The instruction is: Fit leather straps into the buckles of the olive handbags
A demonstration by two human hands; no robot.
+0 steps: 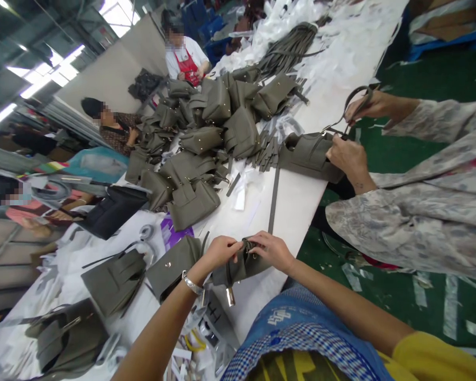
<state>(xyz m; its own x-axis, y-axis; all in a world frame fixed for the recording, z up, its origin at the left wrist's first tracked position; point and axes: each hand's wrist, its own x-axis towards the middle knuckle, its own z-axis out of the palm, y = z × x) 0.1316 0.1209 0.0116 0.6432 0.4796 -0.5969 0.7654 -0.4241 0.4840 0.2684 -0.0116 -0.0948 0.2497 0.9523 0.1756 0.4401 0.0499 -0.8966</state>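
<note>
- Left hand (pixel 222 251) and right hand (pixel 273 251), fingertips nearly meeting, pinch the top of an olive bag (pixel 244 272) — exactly which part is too small to tell.
- The bag is between and below the hands, by the near edge of a white table (pixel 293 211).
- A loosened pinch could let the bag slip over that edge.
- A long strap (pixel 274 201) runs toward the right hand — if snagged, it might drag work askew.
</note>
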